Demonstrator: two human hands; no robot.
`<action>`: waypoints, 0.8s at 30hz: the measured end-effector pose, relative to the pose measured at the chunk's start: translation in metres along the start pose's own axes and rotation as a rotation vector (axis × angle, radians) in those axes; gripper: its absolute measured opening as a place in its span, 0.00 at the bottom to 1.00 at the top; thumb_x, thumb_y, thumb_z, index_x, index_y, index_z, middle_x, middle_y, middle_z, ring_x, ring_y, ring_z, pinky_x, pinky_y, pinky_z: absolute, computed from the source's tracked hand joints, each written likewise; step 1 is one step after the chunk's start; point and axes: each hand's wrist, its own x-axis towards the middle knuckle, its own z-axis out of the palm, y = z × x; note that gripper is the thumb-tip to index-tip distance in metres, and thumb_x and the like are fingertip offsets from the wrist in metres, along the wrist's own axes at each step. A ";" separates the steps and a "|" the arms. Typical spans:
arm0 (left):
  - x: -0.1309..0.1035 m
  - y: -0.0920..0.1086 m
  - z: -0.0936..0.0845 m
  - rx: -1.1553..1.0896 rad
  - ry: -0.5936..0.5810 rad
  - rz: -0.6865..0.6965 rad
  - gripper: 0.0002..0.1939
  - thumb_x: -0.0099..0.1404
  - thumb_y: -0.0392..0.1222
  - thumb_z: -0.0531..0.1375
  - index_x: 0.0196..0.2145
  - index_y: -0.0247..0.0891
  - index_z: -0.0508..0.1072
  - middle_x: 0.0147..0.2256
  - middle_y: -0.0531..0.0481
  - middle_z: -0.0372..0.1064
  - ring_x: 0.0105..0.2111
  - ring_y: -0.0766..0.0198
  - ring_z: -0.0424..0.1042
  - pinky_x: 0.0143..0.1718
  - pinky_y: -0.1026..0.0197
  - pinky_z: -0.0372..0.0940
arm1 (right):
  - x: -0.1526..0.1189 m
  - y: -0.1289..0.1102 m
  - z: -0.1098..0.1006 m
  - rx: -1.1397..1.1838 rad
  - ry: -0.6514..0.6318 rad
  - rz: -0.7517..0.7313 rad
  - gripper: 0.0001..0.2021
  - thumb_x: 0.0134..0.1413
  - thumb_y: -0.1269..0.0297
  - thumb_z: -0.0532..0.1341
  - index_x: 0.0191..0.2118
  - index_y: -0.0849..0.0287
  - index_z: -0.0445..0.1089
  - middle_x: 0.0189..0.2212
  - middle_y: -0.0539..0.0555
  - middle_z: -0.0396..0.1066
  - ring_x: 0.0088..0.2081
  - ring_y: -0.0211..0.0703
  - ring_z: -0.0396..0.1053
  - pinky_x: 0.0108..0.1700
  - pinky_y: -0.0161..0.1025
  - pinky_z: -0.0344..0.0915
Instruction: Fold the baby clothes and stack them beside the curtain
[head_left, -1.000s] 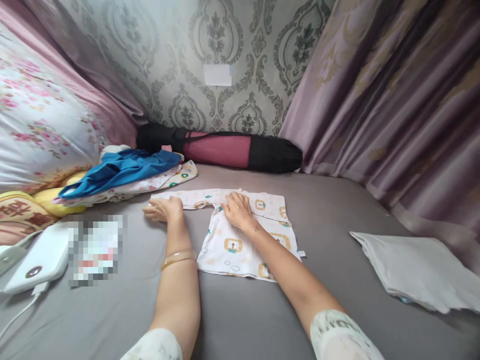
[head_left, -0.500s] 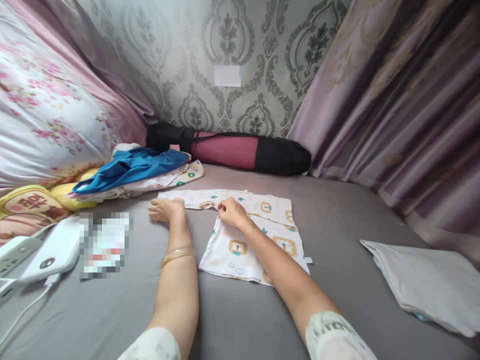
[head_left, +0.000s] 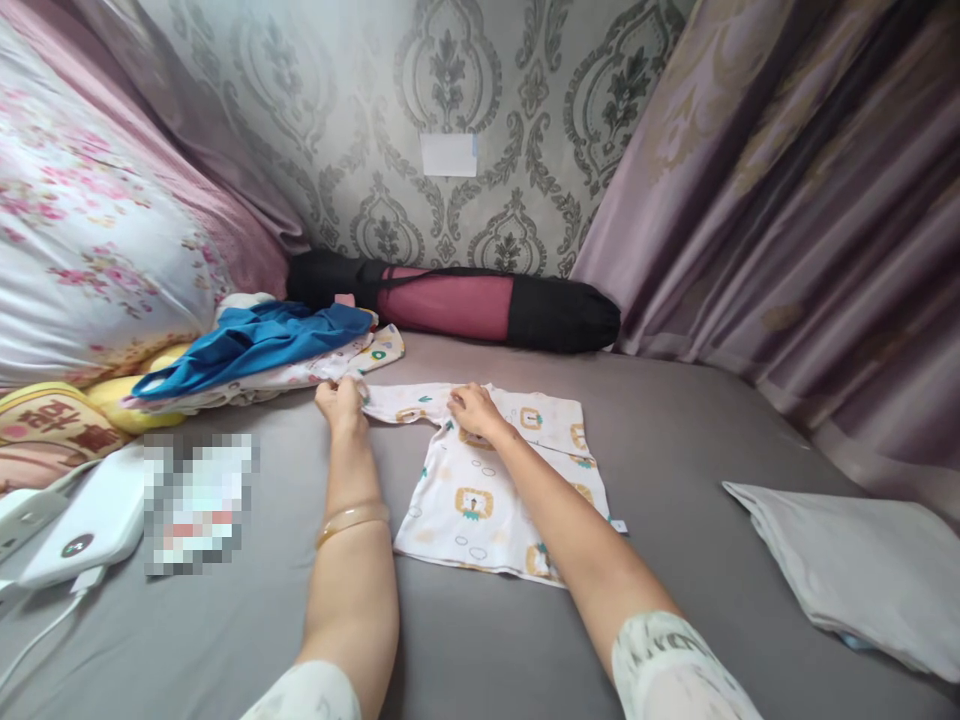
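Note:
A small white shirt (head_left: 474, 520) with lion faces and green leaves lies on the grey sheet, its right part folded over and its left sleeve stretched out to the left. My left hand (head_left: 343, 402) is closed on the end of that sleeve. Near the shoulder, my right hand (head_left: 472, 410) pinches the shirt's cloth with thumb and fingers together. A small white tag sticks out at the shirt's right edge, beside my right forearm.
A blue garment (head_left: 262, 340) tops a clothes pile at the left. Behind lies a black and dark pink bag (head_left: 450, 303). A folded pale cloth (head_left: 870, 570) is at the right. A white power bank (head_left: 94, 520) with a cable lies left, near a blurred packet (head_left: 202, 510).
My left hand has gone from lying spread by the sleeve to gripping its end. My right hand has shifted slightly right and up along the shoulder. The view has moved a little.

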 end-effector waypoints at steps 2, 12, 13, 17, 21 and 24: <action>0.001 0.009 0.008 -0.330 -0.058 -0.154 0.13 0.51 0.32 0.53 0.36 0.35 0.69 0.31 0.47 0.73 0.39 0.57 0.75 0.42 0.55 0.69 | -0.001 0.001 0.002 -0.021 -0.038 -0.004 0.18 0.61 0.58 0.57 0.52 0.58 0.70 0.52 0.60 0.64 0.55 0.49 0.60 0.56 0.41 0.54; -0.011 0.047 0.005 -0.889 -0.506 -0.163 0.12 0.64 0.36 0.55 0.46 0.37 0.71 0.42 0.45 0.75 0.50 0.61 0.72 0.54 0.57 0.66 | 0.001 -0.011 -0.009 -0.075 -0.194 0.011 0.30 0.53 0.45 0.59 0.60 0.51 0.63 0.56 0.61 0.58 0.58 0.58 0.55 0.57 0.49 0.53; -0.014 0.050 0.008 -0.902 -0.521 -0.160 0.12 0.65 0.36 0.55 0.46 0.38 0.71 0.43 0.45 0.75 0.51 0.61 0.72 0.55 0.57 0.66 | 0.002 -0.015 -0.011 -0.084 -0.211 0.032 0.33 0.52 0.43 0.59 0.61 0.52 0.61 0.58 0.62 0.57 0.59 0.59 0.54 0.57 0.50 0.52; -0.029 0.059 0.019 -0.976 -0.578 -0.155 0.13 0.68 0.34 0.52 0.48 0.38 0.70 0.44 0.46 0.75 0.52 0.62 0.71 0.55 0.58 0.66 | 0.010 -0.028 -0.016 -0.119 -0.297 0.135 0.44 0.47 0.37 0.60 0.67 0.52 0.53 0.64 0.64 0.49 0.64 0.63 0.47 0.60 0.53 0.51; -0.042 0.063 0.027 -0.995 -0.627 -0.162 0.14 0.68 0.34 0.50 0.48 0.37 0.71 0.43 0.47 0.76 0.51 0.63 0.71 0.55 0.58 0.65 | 0.021 -0.037 -0.017 -0.121 -0.339 0.210 0.51 0.39 0.37 0.66 0.68 0.53 0.51 0.66 0.66 0.45 0.66 0.64 0.44 0.61 0.55 0.49; -0.050 0.061 0.033 -0.945 -0.635 -0.122 0.12 0.66 0.35 0.54 0.46 0.37 0.71 0.43 0.48 0.76 0.50 0.63 0.72 0.55 0.60 0.64 | 0.027 -0.041 -0.016 -0.093 -0.340 0.268 0.51 0.35 0.42 0.70 0.66 0.53 0.55 0.66 0.66 0.47 0.66 0.64 0.45 0.61 0.57 0.49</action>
